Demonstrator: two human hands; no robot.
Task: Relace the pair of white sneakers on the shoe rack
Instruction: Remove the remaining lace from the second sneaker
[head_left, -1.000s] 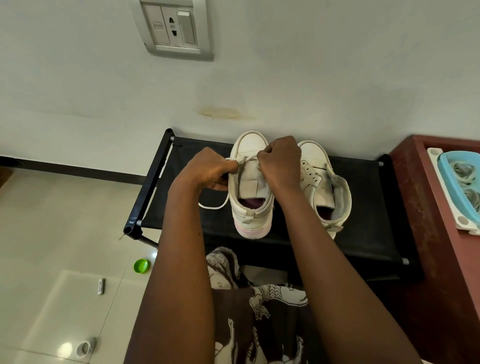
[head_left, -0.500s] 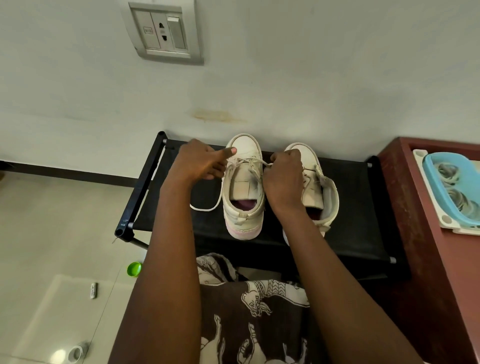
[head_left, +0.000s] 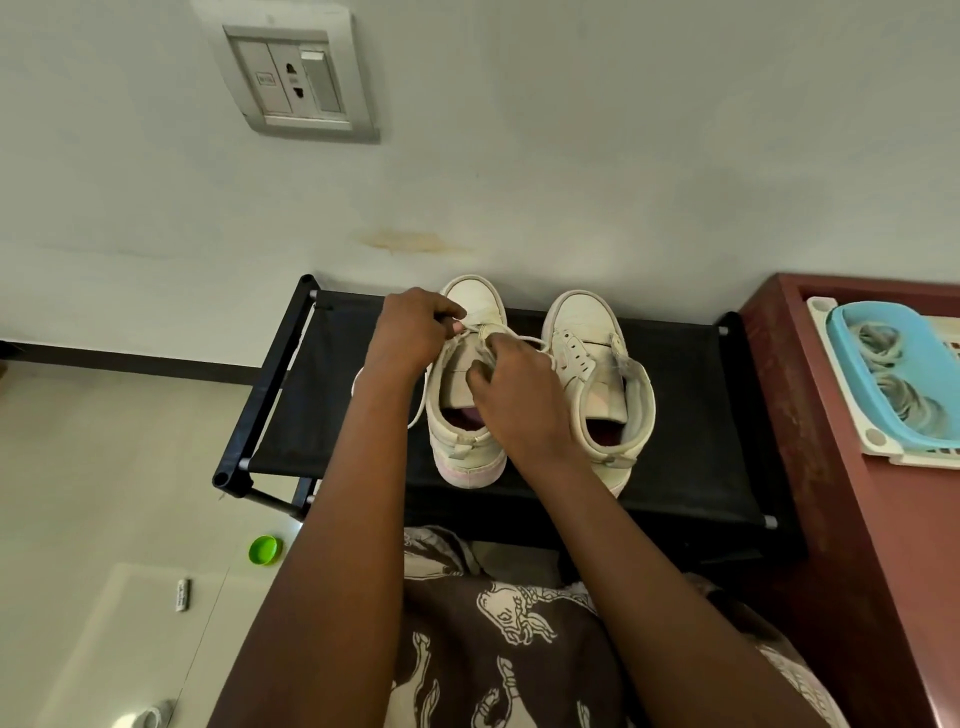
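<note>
Far right of the fingers, a pale blue plastic basket (head_left: 844, 325) is sitting in a white plastic tray (head_left: 878, 442) on a red-brown wooden cabinet (head_left: 893, 545), holding grey coiled cords (head_left: 879, 343); what kind, cannot tell. Left hand (head_left: 410, 332) is reaching in, fingers curled, thumb and forefinger pinching the cream flat lace (head_left: 532, 340) at the front eyelets of the left white leather high-top sneaker (head_left: 475, 300). Right hand (head_left: 519, 402) is hovering over that sneaker's tongue, fingers curled, fingertips pinching the same lace just right of the left fingers. Slack lace is looping out beside the left wrist. Both sneakers are standing upright on the black fabric shoe rack (head_left: 691, 405), toes to the wall. The right white leather high-top sneaker (head_left: 582, 322) is standing just right of the right-hand fingers, its near side partly covered by that hand. Below-left of the fingers, a green round plastic cap (head_left: 265, 550) and a small white stick-like object (head_left: 182, 594) are lying on the floor. Above the fingers, a grey wall socket plate (head_left: 298, 78) is showing.
</note>
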